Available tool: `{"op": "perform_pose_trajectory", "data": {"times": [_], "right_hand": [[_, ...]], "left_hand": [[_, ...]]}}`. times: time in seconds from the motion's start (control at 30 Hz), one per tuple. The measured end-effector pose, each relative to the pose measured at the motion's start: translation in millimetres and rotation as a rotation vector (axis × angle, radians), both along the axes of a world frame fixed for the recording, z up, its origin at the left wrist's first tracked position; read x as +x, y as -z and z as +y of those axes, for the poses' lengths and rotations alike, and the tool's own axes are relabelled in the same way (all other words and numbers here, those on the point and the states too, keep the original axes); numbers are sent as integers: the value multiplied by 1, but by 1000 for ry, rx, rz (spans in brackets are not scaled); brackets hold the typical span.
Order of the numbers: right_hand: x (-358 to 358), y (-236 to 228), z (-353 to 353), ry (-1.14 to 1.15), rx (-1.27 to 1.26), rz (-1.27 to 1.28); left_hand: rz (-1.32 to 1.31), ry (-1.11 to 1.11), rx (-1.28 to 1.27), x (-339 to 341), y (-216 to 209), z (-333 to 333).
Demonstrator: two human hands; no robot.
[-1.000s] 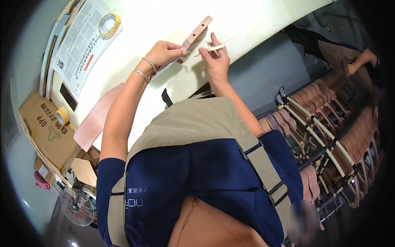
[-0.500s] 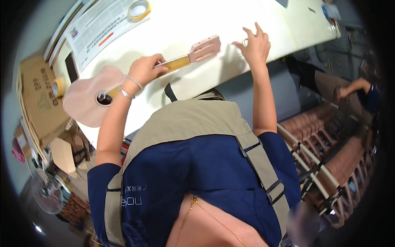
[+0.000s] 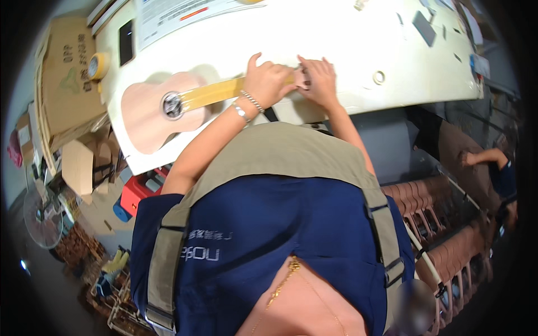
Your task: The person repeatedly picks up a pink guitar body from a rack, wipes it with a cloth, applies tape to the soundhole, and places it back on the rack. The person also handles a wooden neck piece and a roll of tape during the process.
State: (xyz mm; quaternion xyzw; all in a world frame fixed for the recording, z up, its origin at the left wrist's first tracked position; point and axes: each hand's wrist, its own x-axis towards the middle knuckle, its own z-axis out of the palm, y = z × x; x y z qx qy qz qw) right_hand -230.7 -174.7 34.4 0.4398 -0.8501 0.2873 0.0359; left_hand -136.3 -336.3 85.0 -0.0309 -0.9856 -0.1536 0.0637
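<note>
A small unfinished ukulele [image 3: 145, 117] of pale pinkish wood lies face up on the white table, its body to the left. Yellow masking tape [image 3: 216, 93] covers the neck, reaching to the round soundhole [image 3: 172, 105]. My left hand [image 3: 266, 84] is closed round the neck just below the headstock, one finger sticking up. Over the headstock [image 3: 301, 78] is my right hand [image 3: 318, 83], its fingers bent onto the far edge and hiding most of it. Whether either hand pinches a loose piece of tape cannot be made out.
A small tape ring [image 3: 379, 77] lies right of my hands. Farther off are a dark flat piece [image 3: 424, 28], a phone [image 3: 126, 42] and printed sheets [image 3: 168, 19]. A tape roll [image 3: 98, 65] sits by a cardboard box [image 3: 67, 84]. Racked instrument bodies [image 3: 414, 199] and another person's arm [image 3: 485, 157] are at right.
My left hand has slid up the neck toward the headstock. My right hand, open beside the tape ring before, has come left onto the headstock. The view has shifted.
</note>
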Motion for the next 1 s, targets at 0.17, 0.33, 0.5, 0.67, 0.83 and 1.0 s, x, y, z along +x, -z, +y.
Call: {"op": "perform_pose_trajectory", "data": {"times": [0.17, 0.33, 0.5, 0.67, 0.83, 1.0], "right_hand": [[0, 5, 2, 14, -4, -30], [2, 1, -1, 13, 21, -55], [2, -2, -1, 7, 50, -84], [3, -2, -3, 18, 66, -55], [4, -1, -4, 17, 83, -59], [3, 2, -5, 9, 113, -46]], "left_hand": [[41, -1, -52, 20, -6, -29], [77, -58, -88, 67, -17, -88], [43, -146, -134, 114, -35, -139], [30, -193, -123, 146, -41, -173], [109, -223, 92, 170, -22, -207], [76, -150, 130, 154, -26, -192]]}}
